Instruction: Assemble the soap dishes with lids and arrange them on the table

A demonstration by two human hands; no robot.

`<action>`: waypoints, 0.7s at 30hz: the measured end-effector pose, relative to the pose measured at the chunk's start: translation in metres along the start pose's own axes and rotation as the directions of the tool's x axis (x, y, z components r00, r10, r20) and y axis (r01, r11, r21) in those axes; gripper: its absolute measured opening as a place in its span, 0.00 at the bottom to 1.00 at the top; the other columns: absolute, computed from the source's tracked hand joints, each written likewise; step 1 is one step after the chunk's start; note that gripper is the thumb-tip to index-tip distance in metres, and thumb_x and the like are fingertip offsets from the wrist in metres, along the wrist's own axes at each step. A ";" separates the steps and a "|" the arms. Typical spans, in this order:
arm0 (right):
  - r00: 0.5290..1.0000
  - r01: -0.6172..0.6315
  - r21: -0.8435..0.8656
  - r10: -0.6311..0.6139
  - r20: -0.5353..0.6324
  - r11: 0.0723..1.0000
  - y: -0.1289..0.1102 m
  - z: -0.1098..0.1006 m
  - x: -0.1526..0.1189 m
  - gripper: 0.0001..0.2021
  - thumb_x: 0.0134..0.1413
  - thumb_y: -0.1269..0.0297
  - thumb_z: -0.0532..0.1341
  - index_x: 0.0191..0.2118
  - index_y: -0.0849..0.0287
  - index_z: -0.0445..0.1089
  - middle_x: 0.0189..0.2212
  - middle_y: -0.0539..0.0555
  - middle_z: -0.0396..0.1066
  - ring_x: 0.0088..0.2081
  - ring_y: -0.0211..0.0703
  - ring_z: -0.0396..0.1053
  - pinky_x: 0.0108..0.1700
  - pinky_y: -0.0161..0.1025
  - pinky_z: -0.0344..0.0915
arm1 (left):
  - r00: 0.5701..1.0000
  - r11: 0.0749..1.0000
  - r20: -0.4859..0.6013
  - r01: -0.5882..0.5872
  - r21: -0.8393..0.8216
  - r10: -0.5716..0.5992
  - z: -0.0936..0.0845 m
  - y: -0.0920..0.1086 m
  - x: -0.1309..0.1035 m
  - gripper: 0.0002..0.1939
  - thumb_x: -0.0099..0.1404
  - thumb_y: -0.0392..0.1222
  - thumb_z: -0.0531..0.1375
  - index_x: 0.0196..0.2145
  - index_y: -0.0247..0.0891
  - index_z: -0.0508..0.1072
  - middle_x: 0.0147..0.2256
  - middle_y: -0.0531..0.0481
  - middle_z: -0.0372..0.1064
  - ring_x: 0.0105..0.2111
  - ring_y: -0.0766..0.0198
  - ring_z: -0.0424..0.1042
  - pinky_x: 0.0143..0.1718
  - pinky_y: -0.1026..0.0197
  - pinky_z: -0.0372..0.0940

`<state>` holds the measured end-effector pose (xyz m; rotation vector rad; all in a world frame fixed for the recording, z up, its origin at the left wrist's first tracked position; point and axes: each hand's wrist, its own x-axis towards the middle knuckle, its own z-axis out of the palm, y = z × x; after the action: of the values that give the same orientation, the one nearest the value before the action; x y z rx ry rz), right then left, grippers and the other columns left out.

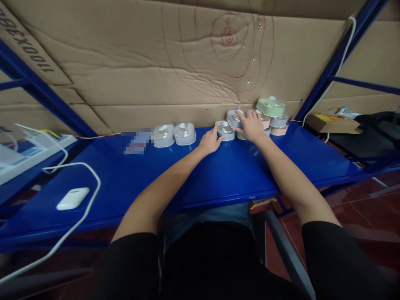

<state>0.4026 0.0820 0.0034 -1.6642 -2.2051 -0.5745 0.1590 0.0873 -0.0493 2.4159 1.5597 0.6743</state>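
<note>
Small rounded plastic cases with clear lids stand along the back of the blue table. My left hand (210, 142) is at the left side of a low grey case (225, 134), its thumb and forefinger apart and touching that case. My right hand (252, 126) reaches over another grey case (233, 118), which sits higher, with the fingers curved over its right side. Part of a green case (240, 136) shows below my right hand. To the right are stacked cases: a green one (270, 107) on top, then a grey one (279, 121) and a pink one (279, 130).
Two more grey cases (185, 134) stand left of my hands, beside a blurred patch. A white earphone case (73, 198) and a white cable (93, 196) lie at the left. Cardboard (140, 62) backs the blue table (231, 175); blue frame posts (340, 58) flank it.
</note>
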 end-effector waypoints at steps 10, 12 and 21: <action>1.000 -0.010 0.048 0.011 -0.021 0.999 -0.006 -0.002 -0.004 0.43 0.82 0.38 0.54 0.83 0.70 0.59 0.78 0.81 0.62 0.78 0.82 0.59 0.77 0.75 0.54 | 1.000 0.999 -0.022 0.005 -0.035 -0.006 0.003 0.001 0.004 0.31 0.85 0.46 0.60 0.76 0.26 0.64 0.71 0.17 0.73 0.73 0.31 0.75 0.75 0.32 0.68; 0.998 -0.017 0.066 0.021 -0.051 0.998 -0.010 -0.006 -0.006 0.41 0.83 0.40 0.50 0.82 0.71 0.60 0.78 0.81 0.61 0.79 0.82 0.57 0.78 0.76 0.52 | 0.998 0.999 -0.065 -0.026 -0.036 0.023 0.000 0.003 0.001 0.32 0.84 0.47 0.61 0.76 0.27 0.64 0.72 0.18 0.72 0.74 0.32 0.73 0.76 0.33 0.66; 0.983 0.091 0.147 -0.066 -0.171 0.985 -0.051 -0.031 -0.018 0.31 0.84 0.49 0.44 0.73 0.59 0.72 0.74 0.71 0.68 0.77 0.75 0.59 0.80 0.75 0.52 | 0.909 0.923 -0.371 0.292 0.249 -0.187 -0.072 -0.027 -0.029 0.36 0.74 0.50 0.69 0.70 0.26 0.71 0.76 0.14 0.62 0.79 0.15 0.56 0.78 0.19 0.53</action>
<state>0.3588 0.0392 0.0158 -1.4052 -2.1444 -0.5268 0.0930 0.0666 -0.0042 2.3296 2.2067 0.9007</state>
